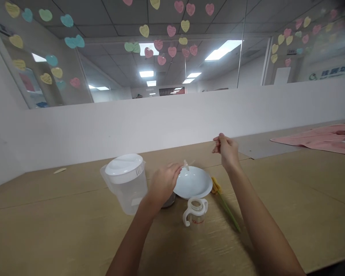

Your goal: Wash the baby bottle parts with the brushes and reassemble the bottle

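Observation:
My left hand (165, 180) is closed on a small translucent piece that looks like a baby bottle teat (186, 165), at the left rim of a white bowl (194, 183). My right hand (225, 150) is raised behind and to the right of the bowl, its fingers curled together; anything inside them is hidden. In front of the bowl stands a wide-necked baby bottle (196, 209) with two white handles and no lid on. A yellow-headed brush with a green stem (226, 211) lies to the right of the bowl.
A clear plastic pitcher (129, 186) with a white lid stands left of my left hand. Partly behind that hand is a dark round object (169, 201). A pink cloth (313, 138) lies far right, and a white wall (172, 122) borders the table's back.

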The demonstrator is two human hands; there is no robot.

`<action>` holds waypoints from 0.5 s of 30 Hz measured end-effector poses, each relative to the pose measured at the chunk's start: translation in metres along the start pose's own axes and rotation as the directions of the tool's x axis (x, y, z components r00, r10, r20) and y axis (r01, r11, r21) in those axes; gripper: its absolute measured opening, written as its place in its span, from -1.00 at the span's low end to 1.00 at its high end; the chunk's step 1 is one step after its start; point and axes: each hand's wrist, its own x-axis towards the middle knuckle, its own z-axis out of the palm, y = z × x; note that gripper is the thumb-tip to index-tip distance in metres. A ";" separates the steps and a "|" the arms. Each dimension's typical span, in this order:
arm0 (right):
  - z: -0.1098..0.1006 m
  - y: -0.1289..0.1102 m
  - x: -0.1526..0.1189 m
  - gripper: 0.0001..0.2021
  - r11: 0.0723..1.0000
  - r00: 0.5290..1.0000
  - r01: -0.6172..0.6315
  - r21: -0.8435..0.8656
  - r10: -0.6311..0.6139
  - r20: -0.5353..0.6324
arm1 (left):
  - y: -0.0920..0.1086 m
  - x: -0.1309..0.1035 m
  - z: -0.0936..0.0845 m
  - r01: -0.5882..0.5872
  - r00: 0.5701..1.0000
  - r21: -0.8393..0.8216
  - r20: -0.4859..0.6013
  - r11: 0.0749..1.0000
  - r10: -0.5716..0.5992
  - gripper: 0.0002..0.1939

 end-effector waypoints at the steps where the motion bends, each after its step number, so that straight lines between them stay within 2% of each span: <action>1: -0.006 0.006 0.006 -0.60 1.000 0.999 -0.010 -0.007 0.010 -0.050 | -0.002 -0.001 -0.001 -0.001 1.000 0.008 -0.003 1.000 0.001 -0.64; 3: -0.019 0.020 0.016 -0.64 0.994 0.996 -0.073 -0.082 0.069 -0.054 | -0.006 -0.001 -0.004 0.002 1.000 0.012 -0.025 1.000 -0.001 -0.64; 5: -0.031 0.035 0.023 -0.70 0.969 0.976 -0.205 -0.139 0.213 0.050 | -0.010 -0.002 -0.006 0.015 0.999 0.008 -0.047 1.000 -0.014 -0.65; 7: -0.038 0.051 0.024 -0.79 0.923 0.914 -0.333 -0.193 0.366 0.173 | -0.013 -0.002 -0.007 0.030 0.998 0.009 -0.051 1.000 -0.029 -0.66; 9: -0.039 0.065 0.021 -0.85 0.875 0.843 -0.408 -0.262 0.471 0.261 | -0.014 -0.003 -0.008 0.046 0.998 0.003 -0.051 0.999 -0.045 -0.66; 12: -0.034 0.082 0.012 -0.86 0.818 0.762 -0.443 -0.368 0.559 0.327 | -0.015 -0.003 -0.008 0.056 0.997 -0.077 -0.049 0.995 -0.060 -0.68; 14: -0.030 0.088 0.009 -0.84 0.789 0.735 -0.437 -0.432 0.590 0.334 | -0.017 -0.002 -0.007 0.062 0.998 -0.220 -0.010 0.974 -0.066 -0.69; 15: -0.028 0.090 0.008 -0.78 0.780 0.736 -0.423 -0.461 0.592 0.327 | -0.017 -0.002 -0.006 0.067 0.998 -0.308 0.013 0.949 -0.067 -0.69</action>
